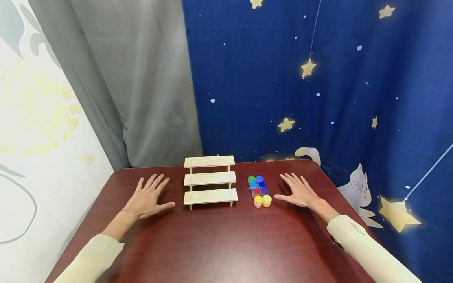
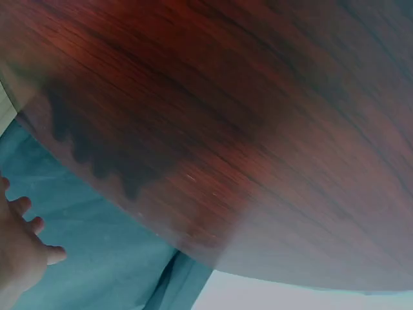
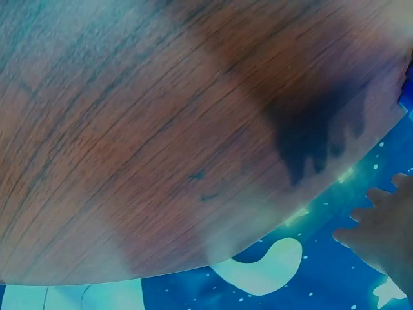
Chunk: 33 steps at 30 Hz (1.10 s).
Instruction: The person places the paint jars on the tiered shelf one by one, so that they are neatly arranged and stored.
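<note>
My left hand (image 1: 146,199) is held with fingers spread to the left of a small three-step wooden shelf (image 1: 210,196), holding nothing. To the right of the shelf, several small lidded paint pots (image 1: 256,192) in green, blues, red, purple and yellow stand close together. My right hand (image 1: 298,192), fingers also spread and holding nothing, is just right of the pots. In the left wrist view the left hand (image 2: 22,248) shows at the lower left edge, its shadow on the wood. The right hand (image 3: 384,232) appears at the right edge of the right wrist view.
Everything stands on a dark red wooden table (image 1: 212,247) with rounded far corners. Behind it hang a grey curtain (image 1: 159,86) and a blue curtain (image 1: 255,90) with stars and a cat print. A pale printed cloth (image 1: 46,157) hangs at the left.
</note>
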Motion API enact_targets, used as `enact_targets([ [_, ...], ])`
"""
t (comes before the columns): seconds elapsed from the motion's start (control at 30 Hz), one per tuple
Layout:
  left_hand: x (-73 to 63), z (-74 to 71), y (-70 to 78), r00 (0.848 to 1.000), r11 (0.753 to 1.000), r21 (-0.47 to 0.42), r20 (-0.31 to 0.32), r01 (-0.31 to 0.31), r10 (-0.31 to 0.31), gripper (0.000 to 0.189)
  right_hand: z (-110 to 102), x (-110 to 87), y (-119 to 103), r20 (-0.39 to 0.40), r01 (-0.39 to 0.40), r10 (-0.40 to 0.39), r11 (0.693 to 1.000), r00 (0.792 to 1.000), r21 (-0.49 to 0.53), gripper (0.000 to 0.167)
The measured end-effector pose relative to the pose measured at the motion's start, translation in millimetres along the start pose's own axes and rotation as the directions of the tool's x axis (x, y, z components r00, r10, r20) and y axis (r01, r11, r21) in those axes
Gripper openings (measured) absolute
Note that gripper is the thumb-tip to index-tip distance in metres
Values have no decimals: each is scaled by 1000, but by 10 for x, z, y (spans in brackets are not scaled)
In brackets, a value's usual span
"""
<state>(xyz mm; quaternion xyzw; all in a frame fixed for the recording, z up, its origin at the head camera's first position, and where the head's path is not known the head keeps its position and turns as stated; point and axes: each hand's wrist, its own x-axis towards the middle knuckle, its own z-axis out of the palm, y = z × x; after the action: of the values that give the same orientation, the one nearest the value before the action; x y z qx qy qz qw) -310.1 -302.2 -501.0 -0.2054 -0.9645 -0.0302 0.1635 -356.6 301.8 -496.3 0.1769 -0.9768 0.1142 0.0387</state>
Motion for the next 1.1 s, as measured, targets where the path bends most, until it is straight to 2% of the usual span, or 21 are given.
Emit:
enact_targets([
  [0.27,59,33,74,1000,1000,-19,-1,-23,23,103,12,-38,-113,10,21,-22,999,1000,33,105],
  [0.53,101,50,169,999,996,-82,-27,-33,30,101,0,-70,-216,4,56,-57,995,998,85,100],
  [0.8,109,118,211,1000,986,-169,-18,1,-4,99,37,-108,-266,22,65,-70,983,997,169,95],
  [0.97,112,131,246,1000,971,-239,13,5,-2,97,45,-136,-307,32,68,-79,966,996,250,91],
  [1.1,112,146,269,998,949,-313,52,38,-23,96,60,-142,-313,20,103,-117,934,993,342,84],
])
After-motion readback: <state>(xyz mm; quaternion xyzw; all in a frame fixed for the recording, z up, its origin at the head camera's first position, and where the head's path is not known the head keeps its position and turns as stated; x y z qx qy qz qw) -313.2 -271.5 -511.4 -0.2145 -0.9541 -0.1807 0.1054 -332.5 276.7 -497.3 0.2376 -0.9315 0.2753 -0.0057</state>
